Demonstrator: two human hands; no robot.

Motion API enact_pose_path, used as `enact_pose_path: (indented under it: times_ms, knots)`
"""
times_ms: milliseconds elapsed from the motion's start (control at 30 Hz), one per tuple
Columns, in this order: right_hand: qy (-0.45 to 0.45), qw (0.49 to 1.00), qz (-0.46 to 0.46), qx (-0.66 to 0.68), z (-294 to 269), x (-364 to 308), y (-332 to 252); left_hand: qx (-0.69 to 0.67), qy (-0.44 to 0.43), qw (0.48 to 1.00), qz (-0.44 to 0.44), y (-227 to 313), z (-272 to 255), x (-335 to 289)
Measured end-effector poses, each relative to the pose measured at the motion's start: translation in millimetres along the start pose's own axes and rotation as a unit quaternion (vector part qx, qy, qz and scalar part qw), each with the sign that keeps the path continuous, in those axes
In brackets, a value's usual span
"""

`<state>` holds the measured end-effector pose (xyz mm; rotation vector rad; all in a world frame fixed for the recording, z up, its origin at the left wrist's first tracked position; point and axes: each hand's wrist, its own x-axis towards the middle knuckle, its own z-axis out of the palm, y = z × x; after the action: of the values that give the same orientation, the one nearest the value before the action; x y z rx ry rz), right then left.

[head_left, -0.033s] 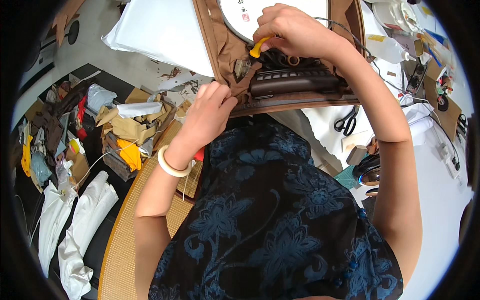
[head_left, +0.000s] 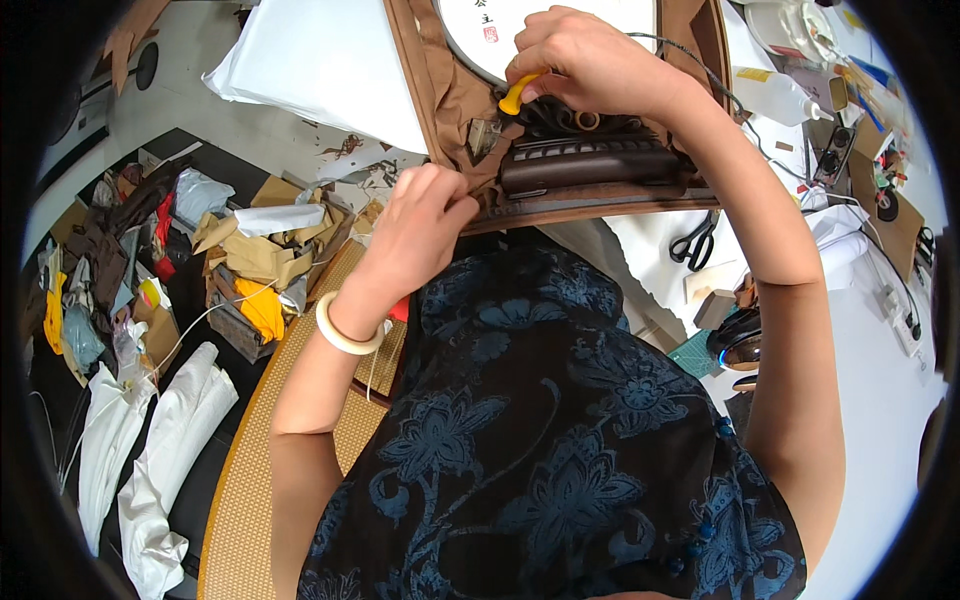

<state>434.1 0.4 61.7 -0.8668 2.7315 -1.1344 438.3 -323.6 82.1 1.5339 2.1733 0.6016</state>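
A shallow brown wooden box (head_left: 580, 212) lined with brown cloth lies at the top of the view. In it are a round white panel (head_left: 550, 22) with dark writing and a red seal, and a dark carved wooden piece (head_left: 590, 165). My right hand (head_left: 590, 62) reaches over the box, its fingers closed round a small tool with a yellow handle (head_left: 516, 94). The tool's working end is hidden. At the box's near left corner, my left hand (head_left: 420, 222) is closed, fingers curled on the rim. A cream bangle (head_left: 345, 328) circles the left wrist.
White sheets (head_left: 320, 75) lie left of the box. Black scissors (head_left: 694, 242), a white bottle (head_left: 775, 95) and a dark cable (head_left: 690, 62) are on the right. Scraps (head_left: 265, 245) and white rolls (head_left: 170, 470) fill the lower left, beside a woven chair seat (head_left: 250, 470).
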Motion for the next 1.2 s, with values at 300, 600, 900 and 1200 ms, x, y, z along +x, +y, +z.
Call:
enact_pose_path:
  times_ms: [300,600,900,1200]
  knots:
    - [0.025,1.0,-0.001,0.0,-1,-5,-4,-0.039,0.055,0.995,0.077,20,19,-23]
    - [0.032,0.999,0.011,0.014,0,-7,-3,-0.026,-0.023,0.998,-0.047,13,6,-6]
    - [0.041,0.999,0.016,0.016,-5,-11,-5,0.008,-0.033,0.999,0.025,-11,5,25]
    - [0.045,0.998,0.03,0.012,-4,-12,-6,-0.037,-0.075,0.996,0.01,-5,11,16]
